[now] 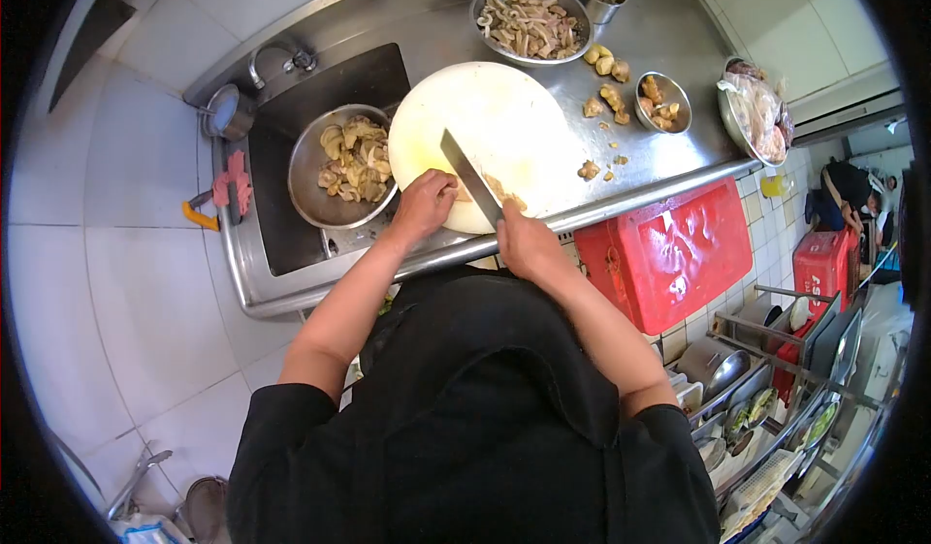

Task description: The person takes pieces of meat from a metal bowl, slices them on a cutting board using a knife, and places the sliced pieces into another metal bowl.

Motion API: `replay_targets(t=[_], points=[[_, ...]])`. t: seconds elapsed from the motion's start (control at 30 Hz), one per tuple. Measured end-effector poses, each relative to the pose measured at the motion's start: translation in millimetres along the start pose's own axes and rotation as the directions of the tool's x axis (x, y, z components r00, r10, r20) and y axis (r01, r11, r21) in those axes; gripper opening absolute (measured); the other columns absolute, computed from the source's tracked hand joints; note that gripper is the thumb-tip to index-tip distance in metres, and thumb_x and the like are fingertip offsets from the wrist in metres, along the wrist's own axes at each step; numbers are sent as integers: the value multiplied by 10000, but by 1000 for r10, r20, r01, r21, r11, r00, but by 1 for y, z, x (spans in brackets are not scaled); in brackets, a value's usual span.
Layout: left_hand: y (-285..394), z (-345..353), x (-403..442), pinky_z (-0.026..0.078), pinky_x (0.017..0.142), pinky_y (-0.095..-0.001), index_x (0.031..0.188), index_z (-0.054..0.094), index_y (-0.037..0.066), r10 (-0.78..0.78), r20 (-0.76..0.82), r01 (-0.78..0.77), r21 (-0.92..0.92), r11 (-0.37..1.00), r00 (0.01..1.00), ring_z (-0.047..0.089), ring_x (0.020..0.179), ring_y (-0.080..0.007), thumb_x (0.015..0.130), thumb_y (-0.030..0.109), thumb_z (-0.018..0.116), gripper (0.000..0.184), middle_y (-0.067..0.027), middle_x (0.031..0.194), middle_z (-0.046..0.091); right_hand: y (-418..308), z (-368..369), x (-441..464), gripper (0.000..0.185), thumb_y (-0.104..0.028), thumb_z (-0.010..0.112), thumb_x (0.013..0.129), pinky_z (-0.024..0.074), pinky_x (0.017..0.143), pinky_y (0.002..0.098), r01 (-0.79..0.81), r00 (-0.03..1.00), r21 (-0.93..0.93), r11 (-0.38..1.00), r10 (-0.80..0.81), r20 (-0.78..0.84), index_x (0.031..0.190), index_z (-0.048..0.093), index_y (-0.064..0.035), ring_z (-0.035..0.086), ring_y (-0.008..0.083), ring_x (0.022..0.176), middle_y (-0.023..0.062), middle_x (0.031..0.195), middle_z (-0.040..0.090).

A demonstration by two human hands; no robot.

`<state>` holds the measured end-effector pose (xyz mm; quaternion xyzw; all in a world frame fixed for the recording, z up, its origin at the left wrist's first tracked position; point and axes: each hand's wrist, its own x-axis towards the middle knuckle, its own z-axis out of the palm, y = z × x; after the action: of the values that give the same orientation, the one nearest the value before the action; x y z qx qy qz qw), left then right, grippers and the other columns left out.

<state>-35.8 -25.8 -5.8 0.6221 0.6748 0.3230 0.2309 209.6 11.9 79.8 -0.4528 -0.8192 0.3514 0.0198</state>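
My right hand (529,241) grips the handle of a kitchen knife (469,175), its broad blade pointing away from me across the round white cutting board (524,98). Left of the blade, my left hand (425,205) has its fingers curled down on a pale brown piece of food (462,193), mostly hidden by the fingers. Brownish cut pieces (502,193) lie on the board just right of the blade. A steel bowl (308,200) beside the board, over the sink, holds pale brown slices (357,156).
Behind the board stands a steel bowl (475,30) of pale strips. Ginger pieces (613,98) lie on the steel counter (669,20) near a small bowl (687,117) with more. A red bin (669,253) stands below the counter edge. A person (849,195) bends at far right.
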Motion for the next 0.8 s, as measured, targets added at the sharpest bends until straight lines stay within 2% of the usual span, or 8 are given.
replay_targets(t=[0.07, 0.3, 0.4, 0.47, 0.5, 0.6, 0.67, 0.8], points=[[5, -3, 0, 573, 904, -441, 1125, 741, 18, 5, -21, -5, -25, 1000, 1000, 711, 1025, -363, 949, 144, 724, 217, -155, 1094, 732, -2, 15, 21, 219, -166, 509, 1051, 534, 786, 643, 78, 996, 6, 997, -78, -37, 1156, 520, 27, 700, 539, 853, 339, 859, 706], [2, 1, 1, 583, 875, -438, 1091, 744, -9, 53, -78, -50, 39, 998, 995, 731, 991, -365, 953, 133, 748, 198, -179, 1052, 748, -11, 15, 33, 201, -132, 498, 1034, 544, 789, 638, 95, 995, -53, 994, -94, 35, 1146, 528, 33, 713, 528, 857, 328, 876, 721], [5, 1, 2, 579, 875, -445, 1087, 747, -6, 36, -82, -33, 37, 999, 996, 723, 983, -380, 954, 141, 748, 198, -182, 1043, 749, -3, 0, -3, 198, -132, 486, 1038, 542, 807, 643, 43, 990, -94, 995, -29, 137, 1140, 517, 35, 715, 528, 873, 332, 883, 722], [1, 5, 0, 576, 875, -451, 1088, 747, 0, 81, -99, -80, 18, 997, 992, 720, 981, -385, 951, 146, 745, 201, -182, 1036, 748, 7, -5, -22, 197, -138, 480, 1043, 530, 828, 651, -88, 970, -110, 990, 110, 215, 1132, 511, 36, 711, 536, 901, 343, 901, 718], [-1, 8, -1, 576, 875, -451, 1088, 747, 0, 74, -98, -73, 11, 997, 992, 720, 981, -385, 951, 146, 745, 201, -182, 1036, 748, 5, -8, -23, 197, -138, 480, 1043, 530, 828, 651, -91, 968, -114, 989, 115, 222, 1132, 511, 36, 711, 536, 901, 343, 901, 718], [-3, 10, 1, 575, 877, -454, 1091, 746, 3, 80, -74, -79, 24, 997, 994, 719, 984, -386, 945, 145, 742, 204, -183, 1034, 746, -3, -8, -11, 245, -128, 463, 1042, 532, 841, 636, -71, 974, -75, 995, 86, 209, 1199, 511, 55, 714, 534, 949, 353, 945, 722], [-5, 6, 1, 576, 866, -457, 1088, 742, 5, -1, -129, 4, 29, 1000, 992, 718, 974, -389, 942, 141, 740, 200, -183, 1029, 743, -11, 2, 13, 248, -128, 459, 1041, 533, 849, 631, -43, 980, -78, 996, 57, 191, 1204, 508, 53, 712, 532, 958, 355, 950, 721], [-11, 5, 4, 582, 858, -450, 1081, 743, 6, 89, -114, -82, 63, 995, 990, 721, 959, -386, 944, 142, 738, 192, -182, 1030, 742, -9, 14, 28, 235, -123, 462, 1031, 527, 870, 623, -19, 984, -77, 997, 32, 173, 1194, 504, 42, 701, 532, 972, 364, 961, 714]])
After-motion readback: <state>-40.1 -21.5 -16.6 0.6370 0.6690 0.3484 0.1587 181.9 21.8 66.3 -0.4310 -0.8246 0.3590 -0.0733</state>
